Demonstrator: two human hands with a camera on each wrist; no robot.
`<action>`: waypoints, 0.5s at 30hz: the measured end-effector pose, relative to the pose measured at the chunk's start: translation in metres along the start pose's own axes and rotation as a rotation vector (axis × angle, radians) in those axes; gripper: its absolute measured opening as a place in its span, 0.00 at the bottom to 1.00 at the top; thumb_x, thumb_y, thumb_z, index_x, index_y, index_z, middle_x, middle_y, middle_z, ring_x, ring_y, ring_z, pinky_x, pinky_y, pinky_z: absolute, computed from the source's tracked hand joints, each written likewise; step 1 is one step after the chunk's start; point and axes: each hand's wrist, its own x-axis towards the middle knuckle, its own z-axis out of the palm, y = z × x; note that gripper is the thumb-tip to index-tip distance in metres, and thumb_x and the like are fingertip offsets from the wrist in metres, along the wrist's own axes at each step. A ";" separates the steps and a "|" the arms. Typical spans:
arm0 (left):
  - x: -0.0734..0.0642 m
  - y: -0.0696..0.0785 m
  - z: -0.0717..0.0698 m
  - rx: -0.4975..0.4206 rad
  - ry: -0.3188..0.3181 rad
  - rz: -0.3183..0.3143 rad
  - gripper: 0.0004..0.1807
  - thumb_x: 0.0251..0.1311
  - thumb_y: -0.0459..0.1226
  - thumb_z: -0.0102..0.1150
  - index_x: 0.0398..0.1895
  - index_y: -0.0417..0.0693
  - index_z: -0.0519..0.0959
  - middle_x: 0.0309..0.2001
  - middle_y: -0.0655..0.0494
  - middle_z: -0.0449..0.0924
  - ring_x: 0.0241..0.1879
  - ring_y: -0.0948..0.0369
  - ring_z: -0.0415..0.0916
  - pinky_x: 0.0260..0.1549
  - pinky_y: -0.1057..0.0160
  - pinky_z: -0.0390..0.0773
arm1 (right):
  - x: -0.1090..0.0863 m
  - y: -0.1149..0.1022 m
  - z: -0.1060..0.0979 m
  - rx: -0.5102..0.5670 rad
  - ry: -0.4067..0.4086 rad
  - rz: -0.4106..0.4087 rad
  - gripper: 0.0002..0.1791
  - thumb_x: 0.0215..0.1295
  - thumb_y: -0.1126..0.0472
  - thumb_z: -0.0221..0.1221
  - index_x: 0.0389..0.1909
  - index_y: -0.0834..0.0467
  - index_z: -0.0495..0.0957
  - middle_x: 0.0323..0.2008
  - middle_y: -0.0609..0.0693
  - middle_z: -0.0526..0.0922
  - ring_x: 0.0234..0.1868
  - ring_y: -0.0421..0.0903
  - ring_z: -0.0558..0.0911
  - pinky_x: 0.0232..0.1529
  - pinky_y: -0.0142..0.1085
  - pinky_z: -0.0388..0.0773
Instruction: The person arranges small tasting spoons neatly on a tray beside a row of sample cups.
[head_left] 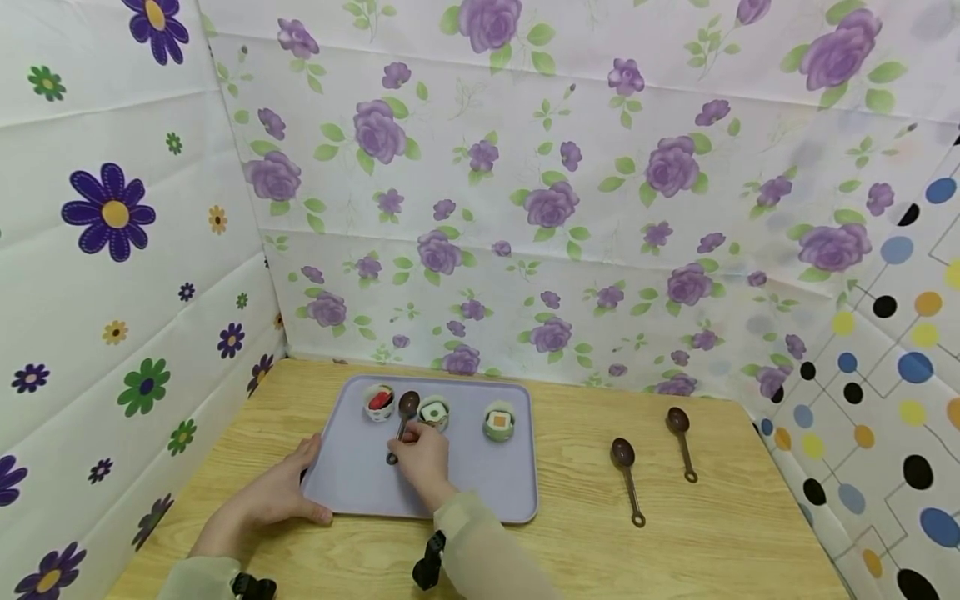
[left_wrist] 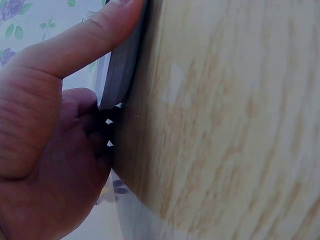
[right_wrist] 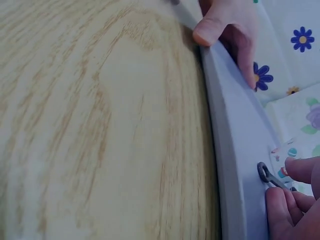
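My right hand [head_left: 426,460] pinches the thin handle of a brown spoon [head_left: 408,404] over a pale lilac tray [head_left: 367,492]. The spoon's dark bowl points away, between a cup with red pieces [head_left: 379,402] and a cup with a white-and-green piece [head_left: 433,412]. Around the tray's near left corner, my left hand [head_left: 279,490] holds on, thumb along the front edge and fingers at the left side. In the right wrist view the spoon's ring end [right_wrist: 263,172] shows beside my fingertips. Whether the spoon touches the tray is unclear.
A green cup with a white-and-orange piece [head_left: 499,422] stands on the tray's right half. Two more brown spoons, a nearer one [head_left: 624,454] and a farther one [head_left: 678,421], lie on the wooden table [head_left: 577,533] to the right. Patterned cloths [head_left: 480,208] border the table.
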 end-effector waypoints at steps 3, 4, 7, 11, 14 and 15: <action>0.000 0.000 -0.001 0.003 0.003 0.004 0.79 0.43 0.47 0.89 0.83 0.25 0.39 0.82 0.21 0.35 0.80 0.25 0.32 0.73 0.23 0.40 | -0.001 0.002 -0.004 0.048 -0.019 0.022 0.23 0.62 0.64 0.76 0.58 0.65 0.86 0.41 0.49 0.88 0.41 0.39 0.87 0.43 0.34 0.87; 0.000 0.000 -0.001 0.002 0.004 0.003 0.79 0.43 0.47 0.90 0.83 0.25 0.39 0.82 0.21 0.35 0.80 0.25 0.32 0.74 0.24 0.40 | -0.001 0.003 -0.005 0.065 -0.025 0.029 0.24 0.61 0.64 0.76 0.58 0.65 0.86 0.42 0.49 0.89 0.41 0.40 0.87 0.43 0.34 0.86; 0.000 0.000 0.000 0.002 0.005 0.003 0.79 0.43 0.48 0.89 0.83 0.25 0.39 0.82 0.21 0.35 0.80 0.26 0.32 0.74 0.24 0.40 | -0.001 0.008 -0.012 0.108 -0.051 0.031 0.24 0.60 0.65 0.76 0.58 0.65 0.86 0.42 0.50 0.89 0.42 0.40 0.87 0.45 0.33 0.86; 0.000 0.000 0.002 -0.012 0.000 -0.003 0.79 0.43 0.47 0.89 0.83 0.25 0.39 0.82 0.21 0.34 0.80 0.26 0.31 0.75 0.25 0.38 | 0.000 0.014 -0.027 0.176 -0.110 0.037 0.23 0.61 0.66 0.75 0.58 0.65 0.86 0.42 0.51 0.90 0.41 0.39 0.86 0.42 0.31 0.85; 0.000 0.000 0.002 -0.016 0.000 -0.008 0.79 0.43 0.47 0.89 0.83 0.25 0.39 0.82 0.22 0.34 0.81 0.26 0.31 0.75 0.25 0.38 | 0.000 0.016 -0.040 0.226 -0.161 0.063 0.22 0.64 0.65 0.74 0.59 0.64 0.86 0.44 0.51 0.91 0.40 0.39 0.86 0.35 0.31 0.83; 0.000 0.000 0.002 -0.014 0.001 -0.006 0.79 0.43 0.47 0.89 0.83 0.25 0.39 0.82 0.21 0.34 0.81 0.26 0.31 0.75 0.25 0.38 | 0.000 0.017 -0.044 0.247 -0.175 0.076 0.22 0.65 0.65 0.73 0.60 0.64 0.86 0.45 0.51 0.91 0.40 0.38 0.86 0.35 0.31 0.82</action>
